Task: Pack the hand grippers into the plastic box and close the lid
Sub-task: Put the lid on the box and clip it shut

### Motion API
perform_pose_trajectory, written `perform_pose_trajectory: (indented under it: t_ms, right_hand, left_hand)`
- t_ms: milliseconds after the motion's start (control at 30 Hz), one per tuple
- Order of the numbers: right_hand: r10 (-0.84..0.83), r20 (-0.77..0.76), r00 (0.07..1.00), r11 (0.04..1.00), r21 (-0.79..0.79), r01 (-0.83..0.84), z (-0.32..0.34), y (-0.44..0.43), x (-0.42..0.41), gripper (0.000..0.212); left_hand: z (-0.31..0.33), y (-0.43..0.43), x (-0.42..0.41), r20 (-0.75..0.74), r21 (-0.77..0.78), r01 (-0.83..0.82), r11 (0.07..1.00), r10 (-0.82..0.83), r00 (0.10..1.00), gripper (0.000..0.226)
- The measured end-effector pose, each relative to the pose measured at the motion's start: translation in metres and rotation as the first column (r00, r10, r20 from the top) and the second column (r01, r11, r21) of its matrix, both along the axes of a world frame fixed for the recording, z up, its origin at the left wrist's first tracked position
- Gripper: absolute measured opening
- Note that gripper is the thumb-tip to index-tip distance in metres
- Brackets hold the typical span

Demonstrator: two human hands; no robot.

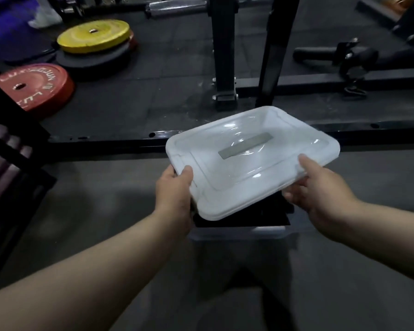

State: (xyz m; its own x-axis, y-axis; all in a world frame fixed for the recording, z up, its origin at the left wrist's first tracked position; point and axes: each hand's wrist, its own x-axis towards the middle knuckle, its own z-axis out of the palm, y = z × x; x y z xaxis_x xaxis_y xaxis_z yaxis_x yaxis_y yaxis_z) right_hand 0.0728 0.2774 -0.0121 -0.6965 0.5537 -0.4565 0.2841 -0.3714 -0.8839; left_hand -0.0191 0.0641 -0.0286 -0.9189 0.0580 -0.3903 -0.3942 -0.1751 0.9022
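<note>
Both hands, left hand (175,187) and right hand (308,187), grip the lid (249,158) with closed fingers, holding it tilted just above the box (239,232) to line it up.

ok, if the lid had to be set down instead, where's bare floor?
Bare grey floor left of the box, out to the dark rack, and right of it, under the right hand. Crowded: mat's far left, with the red plate and yellow plate. Lid covers the box.
</note>
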Motion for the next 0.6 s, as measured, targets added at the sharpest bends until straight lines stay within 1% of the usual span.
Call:
perform_pose_trajectory:
  t_ms: [67, 133, 200, 233, 267, 300, 333, 367, 400, 433, 467, 500, 533, 567, 600]
  right_hand:
    - [-0.128, 0.062, 0.99, 0.989, -0.063, 0.132, -0.002, 0.021, -0.004, 0.032]
    - [-0.182, 0.115, 0.977, 0.979, -0.074, 0.191, -0.003, 0.041, -0.005, 0.04]
    - [-0.146, 0.172, 0.974, 0.988, -0.02, 0.152, -0.009, 0.055, -0.003, 0.042]
    - [-0.105, 0.201, 0.974, 0.994, 0.003, 0.107, -0.012, 0.059, -0.001, 0.037]
    - [-0.067, 0.227, 0.972, 0.998, 0.031, 0.062, -0.016, 0.059, 0.001, 0.032]
    - [-0.036, 0.25, 0.968, 0.997, 0.068, 0.02, -0.017, 0.058, 0.004, 0.028]
    - [-0.015, 0.269, 0.963, 0.99, 0.136, -0.022, -0.02, 0.057, 0.006, 0.025]
    - [0.007, 0.283, 0.959, 0.973, 0.22, -0.072, -0.023, 0.058, 0.009, 0.025]
    - [0.031, 0.301, 0.953, 0.938, 0.32, -0.131, -0.025, 0.058, 0.011, 0.026]
    - [0.067, 0.318, 0.946, 0.878, 0.431, -0.208, -0.027, 0.059, 0.013, 0.03]
    - [0.107, 0.369, 0.923, 0.779, 0.547, -0.308, -0.031, 0.062, 0.015, 0.034]
    - [0.132, 0.443, 0.887, 0.66, 0.629, -0.412, -0.034, 0.065, 0.017, 0.037]
    - [0.133, 0.52, 0.844, 0.556, 0.666, -0.498, -0.037, 0.068, 0.019, 0.036]
    - [0.142, 0.573, 0.807, 0.485, 0.671, -0.561, -0.037, 0.069, 0.021, 0.034]
    - [0.15, 0.605, 0.782, 0.434, 0.671, -0.601, -0.037, 0.07, 0.023, 0.032]
  left_hand:
    - [0.0, -0.008, -0.007, 0.02, -0.041, -0.001, 0.999, 0.002, 1.0, 0.023]
    - [-0.003, -0.017, -0.011, 0.021, -0.082, 0.018, 0.997, -0.016, 1.0, 0.024]
    - [-0.01, -0.024, -0.013, -0.013, -0.154, 0.056, 0.986, -0.058, 0.998, 0.024]
    - [-0.012, -0.025, -0.012, -0.045, -0.224, 0.069, 0.972, -0.081, 0.996, 0.023]
    - [-0.015, -0.025, -0.012, -0.082, -0.326, 0.067, 0.943, -0.099, 0.992, 0.021]
    - [-0.018, -0.025, -0.011, -0.119, -0.443, 0.055, 0.895, -0.12, 0.986, 0.02]
    - [-0.02, -0.023, -0.01, -0.151, -0.55, 0.037, 0.835, -0.143, 0.978, 0.022]
    - [-0.023, -0.022, -0.01, -0.172, -0.625, 0.022, 0.78, -0.164, 0.971, 0.024]
    - [-0.026, -0.02, -0.011, -0.182, -0.666, 0.015, 0.746, -0.182, 0.966, 0.025]
    - [-0.029, -0.018, -0.012, -0.185, -0.692, 0.016, 0.722, -0.199, 0.962, 0.027]
    - [-0.029, -0.016, -0.012, -0.185, -0.707, 0.017, 0.707, -0.207, 0.961, 0.029]
    - [-0.03, -0.013, -0.013, -0.176, -0.714, 0.02, 0.7, -0.208, 0.962, 0.03]
    - [-0.029, -0.012, -0.014, -0.167, -0.715, 0.023, 0.698, -0.203, 0.965, 0.03]
    - [-0.028, -0.012, -0.016, -0.162, -0.722, 0.019, 0.692, -0.196, 0.967, 0.031]
    - [-0.028, -0.012, -0.017, -0.158, -0.742, 0.011, 0.67, -0.191, 0.969, 0.03]
